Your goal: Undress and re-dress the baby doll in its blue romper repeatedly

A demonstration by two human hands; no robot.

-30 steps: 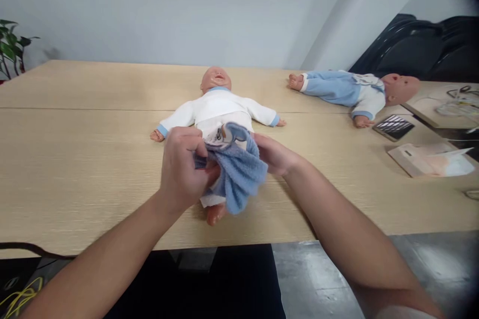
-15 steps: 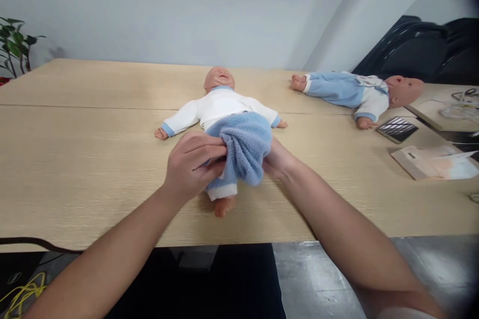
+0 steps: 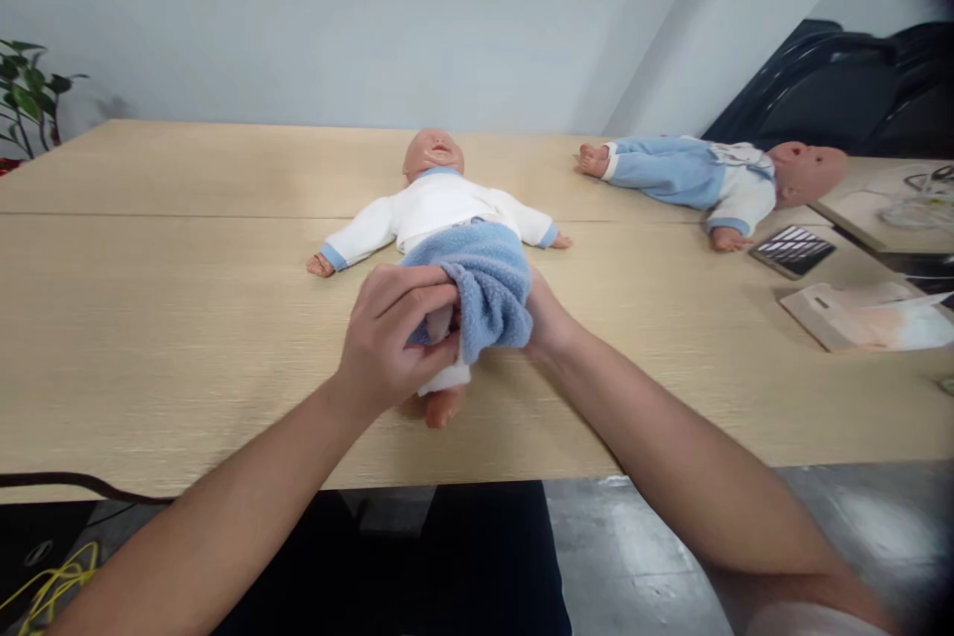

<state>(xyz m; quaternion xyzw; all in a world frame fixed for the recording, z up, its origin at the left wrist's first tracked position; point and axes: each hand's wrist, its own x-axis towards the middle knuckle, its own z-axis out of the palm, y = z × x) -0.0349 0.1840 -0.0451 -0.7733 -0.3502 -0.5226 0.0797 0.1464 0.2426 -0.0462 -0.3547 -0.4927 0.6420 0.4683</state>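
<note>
Pale wood fills the middle of the frame: a long surface (image 3: 149,318) against a grey wall, with a potted plant (image 3: 26,104) at the far left edge and a black chair (image 3: 835,99) at the upper right. At the centre a baby doll (image 3: 439,204) lies on its back in a white top, arms spread, head toward the wall. Blue fleece trousers (image 3: 488,293) are bunched over its hips and legs, and one bare foot (image 3: 441,407) pokes out below toward the near edge.

The left hand (image 3: 392,343) has its grip closed on the left side of the trousers, fingers curled over the bunched fabric and the white cuff beneath. The right hand (image 3: 548,318) presses against the right side of the trousers; its fingers are hidden behind the cloth, so how far its grip has closed cannot be told.

At the upper right a second doll (image 3: 693,174) in blue lies on its side, with a striped card (image 3: 791,248) and a flat packet (image 3: 865,316) nearby.
</note>
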